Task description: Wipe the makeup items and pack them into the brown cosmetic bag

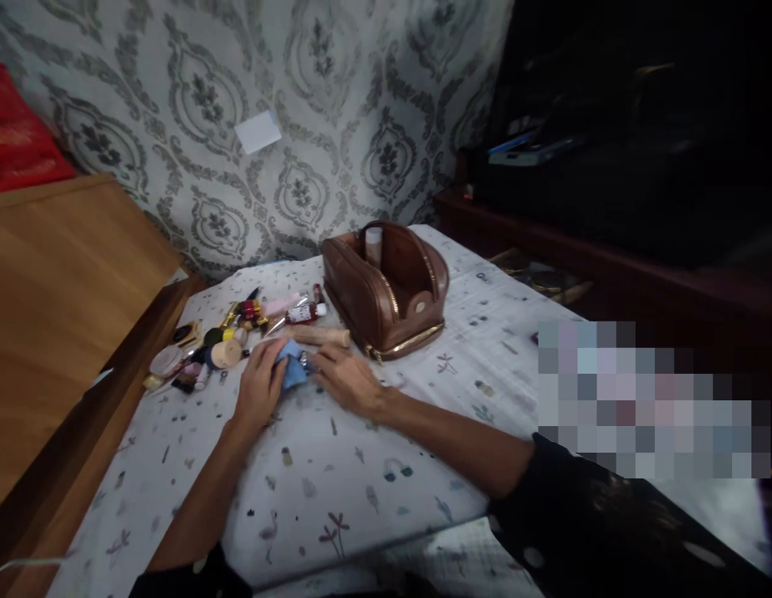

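My left hand (259, 384) is closed on a small blue cloth (293, 367) above the patterned table cover. Close beside it, my right hand (346, 380) pinches a small shiny item (305, 360) that meets the cloth; its kind is too small and blurred to tell. Just beyond my hands lies a beige tube (317, 335). A dark red bottle with a white cap (303, 313) lies behind that. An unzipped brown makeup bag (389, 291) stands behind my right hand, with a pale-capped cylinder (374, 245) upright inside.
Several cosmetics lie in a pile to the left, among them a round beige jar (225, 355) and a clear-lidded compact (166, 361). A wooden panel (67, 307) borders the left side. Dark furniture (585, 241) stands at the right. A patterned wall (336, 124) rises behind.
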### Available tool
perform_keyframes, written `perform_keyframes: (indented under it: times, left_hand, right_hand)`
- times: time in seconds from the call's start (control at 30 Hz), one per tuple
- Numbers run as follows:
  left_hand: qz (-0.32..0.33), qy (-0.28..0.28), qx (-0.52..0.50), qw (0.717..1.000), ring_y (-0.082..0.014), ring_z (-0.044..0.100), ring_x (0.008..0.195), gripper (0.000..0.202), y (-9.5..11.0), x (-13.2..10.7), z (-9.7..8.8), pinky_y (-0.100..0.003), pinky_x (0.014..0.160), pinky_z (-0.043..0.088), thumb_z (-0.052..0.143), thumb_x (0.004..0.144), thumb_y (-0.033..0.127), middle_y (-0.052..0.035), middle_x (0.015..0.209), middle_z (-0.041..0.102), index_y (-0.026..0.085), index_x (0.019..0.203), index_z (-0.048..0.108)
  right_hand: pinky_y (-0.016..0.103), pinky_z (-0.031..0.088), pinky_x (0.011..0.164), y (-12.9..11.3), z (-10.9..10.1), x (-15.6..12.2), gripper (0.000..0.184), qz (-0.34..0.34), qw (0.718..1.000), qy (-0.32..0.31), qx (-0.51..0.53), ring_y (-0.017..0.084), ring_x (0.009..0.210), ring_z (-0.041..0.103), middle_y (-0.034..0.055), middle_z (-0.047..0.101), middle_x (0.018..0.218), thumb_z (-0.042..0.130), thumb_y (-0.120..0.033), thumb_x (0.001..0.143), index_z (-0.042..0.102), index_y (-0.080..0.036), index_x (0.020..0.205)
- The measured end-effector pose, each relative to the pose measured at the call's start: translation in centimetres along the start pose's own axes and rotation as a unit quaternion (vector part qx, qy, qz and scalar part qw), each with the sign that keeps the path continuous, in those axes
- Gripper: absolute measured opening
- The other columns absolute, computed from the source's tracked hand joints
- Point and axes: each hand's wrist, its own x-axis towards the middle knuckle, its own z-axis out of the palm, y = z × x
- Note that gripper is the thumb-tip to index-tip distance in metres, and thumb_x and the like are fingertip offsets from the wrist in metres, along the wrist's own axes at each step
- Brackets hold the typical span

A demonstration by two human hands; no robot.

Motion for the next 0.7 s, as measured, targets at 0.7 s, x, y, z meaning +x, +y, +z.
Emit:
perform_keyframes:
  times: [0.7]
  left_hand:
    - [0.086, 0.006, -0.047, 0.995, -0.0290, 0.065, 0.102, 0.054, -0.1, -0.2, 1.9, -0.040, 0.089, 0.051, 0.058, 0.081, 0.064, -0.0072, 0.113, 0.068, 0.025, 0.118, 0.057]
  right_hand:
    - [0.026, 0.042, 0.109, -1.2, -1.5, 0.3, 0.032, -0.014, 0.963, 0.129, 0.236, 0.015, 0.124, 0.058, 0.0102, 0.064, 0.127, 0.063, -0.031, 0.094, 0.061, -0.013, 0.120]
